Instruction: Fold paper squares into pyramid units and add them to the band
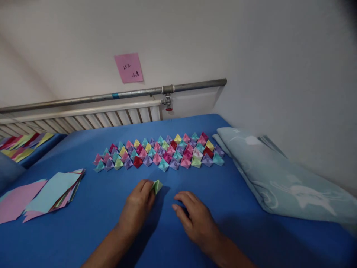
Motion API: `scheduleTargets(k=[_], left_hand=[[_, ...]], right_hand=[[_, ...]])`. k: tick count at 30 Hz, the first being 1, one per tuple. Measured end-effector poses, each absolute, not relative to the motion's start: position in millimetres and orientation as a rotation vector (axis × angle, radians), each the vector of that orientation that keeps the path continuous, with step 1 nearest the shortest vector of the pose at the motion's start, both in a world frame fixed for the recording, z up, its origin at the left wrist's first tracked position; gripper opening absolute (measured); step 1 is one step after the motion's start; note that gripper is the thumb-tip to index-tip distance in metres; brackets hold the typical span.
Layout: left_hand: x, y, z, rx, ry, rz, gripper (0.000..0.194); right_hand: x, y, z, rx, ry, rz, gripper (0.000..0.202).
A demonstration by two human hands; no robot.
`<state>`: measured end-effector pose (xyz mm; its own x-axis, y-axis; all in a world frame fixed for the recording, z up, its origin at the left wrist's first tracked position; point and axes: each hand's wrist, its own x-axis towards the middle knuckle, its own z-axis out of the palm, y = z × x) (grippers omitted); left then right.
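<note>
My left hand is closed around a small folded piece of light green paper, held just above the blue surface. One pointed end of the paper sticks out past the fingers; the rest is hidden by them. To its right, my right hand holds nothing, with thumb and forefinger apart and pointing toward the left hand. Beyond both hands, several rows of small folded paper boats stand close together in pink, purple, teal, yellow, red and green.
Square coloured paper sheets lie stacked at the left on the blue surface. Further left are more coloured papers. A folded pale green blanket lies at the right. Behind stand a radiator, a pipe and a wall with a pink note.
</note>
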<state>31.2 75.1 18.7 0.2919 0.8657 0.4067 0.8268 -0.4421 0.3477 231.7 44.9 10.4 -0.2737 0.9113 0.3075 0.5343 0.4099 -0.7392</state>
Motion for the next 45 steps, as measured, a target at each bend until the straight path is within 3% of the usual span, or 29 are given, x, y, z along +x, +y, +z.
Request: scheduleTargets(k=[6, 9, 13, 16, 26, 33, 41, 45], left_hand=[[62.4, 42.3, 33.8, 2.215, 1.643, 1.311, 0.013], [65.6, 30.5, 44.0, 1.988, 1.598, 1.32, 0.012], [64.9, 20.8, 57.4, 1.586, 1.389, 1.228, 0.016], [66.5, 17.9, 64.8, 1.337, 1.256, 1.186, 0.018], [58.1, 14.7, 61.8, 1.159, 1.273, 1.084, 0.026], [64.0, 21.2, 60.0, 1.613, 1.654, 1.185, 0.02], [81.0, 20.6, 57.8, 1.826, 1.769, 1.22, 0.015], [83.2, 21.4, 51.6, 1.762, 1.757, 1.219, 0.025]], right_hand=[[205.6, 26.8, 23.4, -1.125, -1.579, 0.793, 0.012], [207.2, 26.7, 30.2, -1.149, -1.225, 1.038, 0.017], [219.4, 32.4, 40.7, -0.931, -0.912, 1.502, 0.047], [222.4, 31.6, 48.9, -0.856, -0.873, 1.586, 0.047], [218.1, 19.9, 51.1, -0.936, -1.091, 1.402, 0.025], [213.7, 3.9, 52.5, -0.977, -1.477, 0.661, 0.02], [200.7, 18.9, 36.6, -1.085, -1.645, 0.438, 0.021], [202.2, 27.5, 32.9, -1.134, -1.733, 0.276, 0.029]])
